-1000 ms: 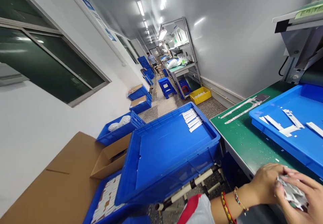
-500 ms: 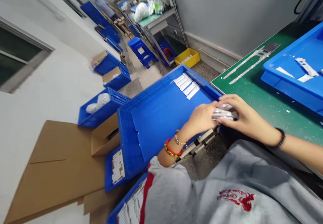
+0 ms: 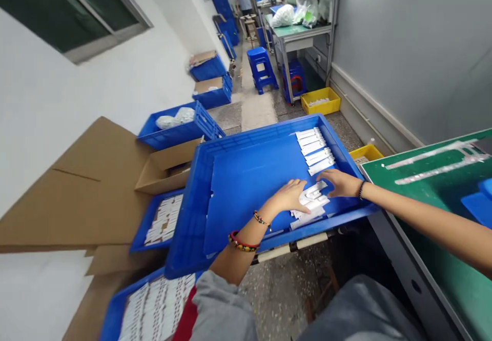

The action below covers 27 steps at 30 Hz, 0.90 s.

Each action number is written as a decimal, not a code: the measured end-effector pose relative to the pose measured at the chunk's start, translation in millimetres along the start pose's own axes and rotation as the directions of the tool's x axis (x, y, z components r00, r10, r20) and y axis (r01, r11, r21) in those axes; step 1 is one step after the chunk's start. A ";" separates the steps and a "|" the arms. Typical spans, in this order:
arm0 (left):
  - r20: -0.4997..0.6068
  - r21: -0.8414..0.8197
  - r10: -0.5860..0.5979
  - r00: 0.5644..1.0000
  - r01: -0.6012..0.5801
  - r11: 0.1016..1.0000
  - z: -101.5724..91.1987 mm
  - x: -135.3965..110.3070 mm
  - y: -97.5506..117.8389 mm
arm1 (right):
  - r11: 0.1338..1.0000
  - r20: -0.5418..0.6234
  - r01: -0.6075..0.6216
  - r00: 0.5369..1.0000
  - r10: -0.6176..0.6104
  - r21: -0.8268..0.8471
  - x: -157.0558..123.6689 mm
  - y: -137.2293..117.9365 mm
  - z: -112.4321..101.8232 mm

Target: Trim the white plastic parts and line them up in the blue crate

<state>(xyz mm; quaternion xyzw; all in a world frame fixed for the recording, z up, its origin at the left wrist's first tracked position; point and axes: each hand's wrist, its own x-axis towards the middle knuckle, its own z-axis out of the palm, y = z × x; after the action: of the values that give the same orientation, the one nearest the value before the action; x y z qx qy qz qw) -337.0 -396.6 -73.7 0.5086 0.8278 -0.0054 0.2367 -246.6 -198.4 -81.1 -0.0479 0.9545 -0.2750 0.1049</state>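
Observation:
A loose group of white plastic strips (image 3: 313, 197) lies in the near right corner of a large blue tray (image 3: 246, 177). My left hand (image 3: 289, 197) is at the left ends of these strips, its thumb and fingers spread and touching or very close to them. At their right ends my right hand (image 3: 340, 183) curves inward with thumb and fingers apart. Further back in the tray, a neat row of similar white strips (image 3: 315, 148) lies side by side along the right wall. Fine detail on the strips is too small to make out.
A green worktable (image 3: 430, 197) stands at right with a blue tray (image 3: 478, 207). At left are blue crates of white parts (image 3: 165, 220), an open carton (image 3: 169, 164) and leaning cardboard (image 3: 77, 187). A blue stool (image 3: 262, 69) and yellow bins (image 3: 321, 102) stand beyond; a person is far back.
Both hands have moved from the worktable's edge down into the blue tray. The strips held between them now lie in the tray, and the fingers have spread. The view has turned right-side up.

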 end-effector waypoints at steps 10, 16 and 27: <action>0.046 -0.064 -0.031 0.998 0.034 0.997 7.3 3.7 -6.9 | 0.988 0.121 -0.033 0.991 0.051 -0.148 20.4 25.1 10.3; 0.025 -0.074 -0.056 0.998 0.057 0.996 7.0 6.7 -10.5 | 0.980 0.160 -0.081 0.981 0.111 -0.183 16.4 18.8 12.4; -0.038 -0.125 -0.034 0.999 0.029 0.992 7.8 11.8 -23.1 | 0.933 0.038 -0.202 0.974 0.223 -0.297 11.6 14.3 -8.2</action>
<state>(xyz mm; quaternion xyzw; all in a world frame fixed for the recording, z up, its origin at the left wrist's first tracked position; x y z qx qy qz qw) -357.9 -399.8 -90.7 0.4798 0.8390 0.0525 0.2512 -260.2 -183.9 -84.0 0.0308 0.9798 -0.1164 0.1599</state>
